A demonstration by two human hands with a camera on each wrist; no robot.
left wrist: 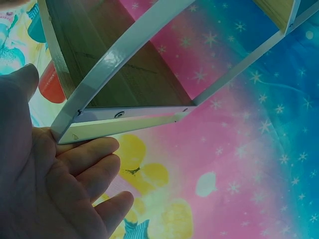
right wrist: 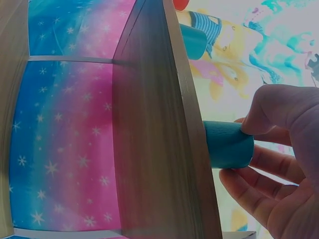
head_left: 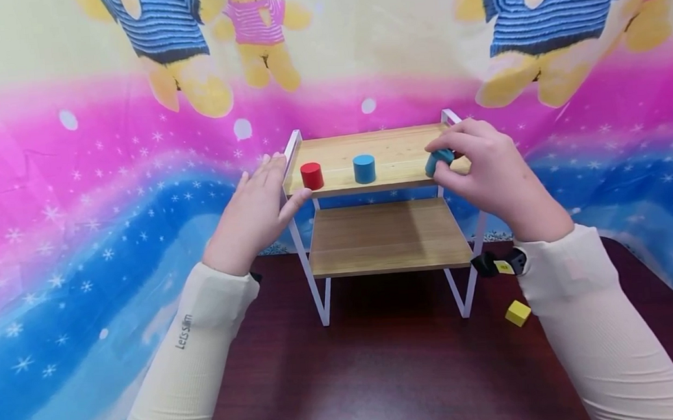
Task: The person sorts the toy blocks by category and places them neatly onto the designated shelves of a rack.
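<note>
Blue cylindrical block is at the right end of the upper pale wooden shelf, near its front edge, pinched between the thumb and fingers of the right hand. 1 more blue cylinder stands upright near the middle of that shelf, and 1 red cylinder near its left end. Left hand has its fingers outstretched and released, beside the white metal frame; whether they touch it cannot be told. 1 yellow block lies on the dark reddish-brown worktop, right of the frame.
</note>
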